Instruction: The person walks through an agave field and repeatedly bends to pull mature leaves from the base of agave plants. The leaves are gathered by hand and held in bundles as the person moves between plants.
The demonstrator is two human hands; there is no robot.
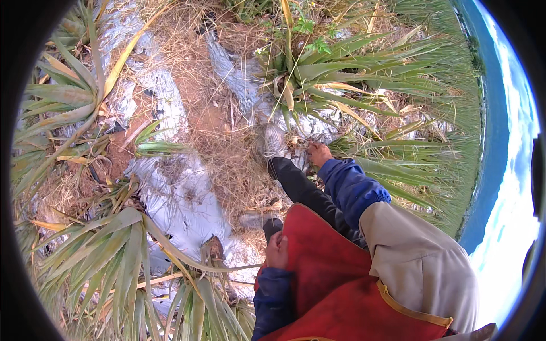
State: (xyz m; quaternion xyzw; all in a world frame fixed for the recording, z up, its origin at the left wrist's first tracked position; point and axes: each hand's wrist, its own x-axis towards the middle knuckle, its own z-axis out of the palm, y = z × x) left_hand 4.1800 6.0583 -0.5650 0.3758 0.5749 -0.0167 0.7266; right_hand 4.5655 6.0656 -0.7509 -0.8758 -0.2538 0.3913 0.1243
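Observation:
My right hand, in a blue cuff, reaches down among dry leaf bits at the foot of a spiky pineapple-like plant. Its fingers are bent together; what they grip, if anything, is too small to name. Close to my left leg, my left hand lies against the edge of a red apron. The fingers there are curled, and their inner side is hidden. Next to my right hand is my grey shoe, below a dark trouser leg.
Another long-leaved plant grows just beyond the shoe. More spiky plants stand on the left. Torn silvery plastic sheeting and dry grass cover the soil. Rows of plants extend toward the horizon at the right.

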